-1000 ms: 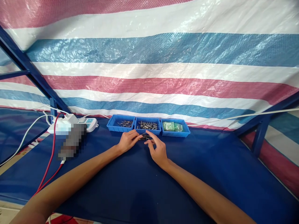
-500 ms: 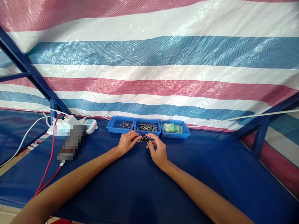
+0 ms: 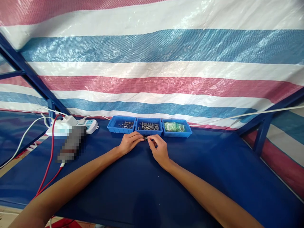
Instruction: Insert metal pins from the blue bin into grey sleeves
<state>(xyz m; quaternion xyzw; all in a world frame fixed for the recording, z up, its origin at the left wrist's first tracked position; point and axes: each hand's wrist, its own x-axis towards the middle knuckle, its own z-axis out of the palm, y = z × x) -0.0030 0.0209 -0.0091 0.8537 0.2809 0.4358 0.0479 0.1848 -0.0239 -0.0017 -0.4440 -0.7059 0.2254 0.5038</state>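
My left hand [image 3: 129, 143] and my right hand [image 3: 160, 150] meet just in front of the middle blue bin [image 3: 161, 128]. Several thin dark rods [image 3: 145, 138] with shiny ends lie between the fingertips; their exact kind is too small to make out. Thumb and fingers of the left hand are pinched at the rods' left end. On the other side the right hand pinches at their right end, its lower fingers curled. Grey short cylinders [image 3: 148, 126] fill the middle bin. Thin metal pins [image 3: 126, 124] lie in the left blue bin [image 3: 114, 129].
Green-and-white packets [image 3: 173, 126] sit in the right blue bin [image 3: 189, 131]. On the left of the blue table [image 3: 114, 190] are a white power strip [image 3: 91, 126], a pixelated dark object [image 3: 72, 144] and a red cable [image 3: 51, 158]. A striped tarp [image 3: 152, 85] hangs behind.
The right fingers have moved in towards the left ones and closed at the rods, which now show as a smaller, tighter group. The view has shifted slightly.
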